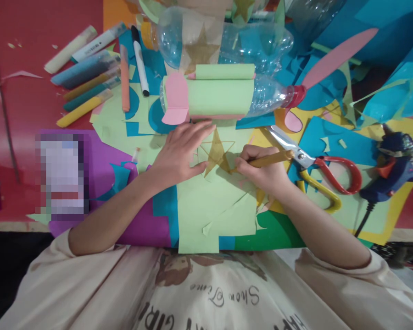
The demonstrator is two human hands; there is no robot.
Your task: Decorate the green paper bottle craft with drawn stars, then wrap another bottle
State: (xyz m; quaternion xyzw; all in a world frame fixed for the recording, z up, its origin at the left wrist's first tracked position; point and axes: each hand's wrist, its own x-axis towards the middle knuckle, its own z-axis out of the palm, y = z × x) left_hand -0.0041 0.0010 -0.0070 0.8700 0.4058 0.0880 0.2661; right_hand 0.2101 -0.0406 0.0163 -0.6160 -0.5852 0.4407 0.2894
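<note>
Shirt front [227, 293] nearest. Left fingers [192, 131] lie spread; right fingers [259, 151] pinch marker [271, 159]. Star [217, 149] part-coloured, side points unfilled.

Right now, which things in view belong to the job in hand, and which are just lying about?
Belongs:
- mustard marker, in the right fingers
- partly coloured star
- pale green paper under the left fingers
- possibly the paper-wrapped bottle

Apparently lying about:
- scissors
- blue glue gun
- black-capped white marker

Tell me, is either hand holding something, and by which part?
The right hand grips the ochre marker near its writing tip. The left hand holds nothing; it rests on the pale green paper.
</note>
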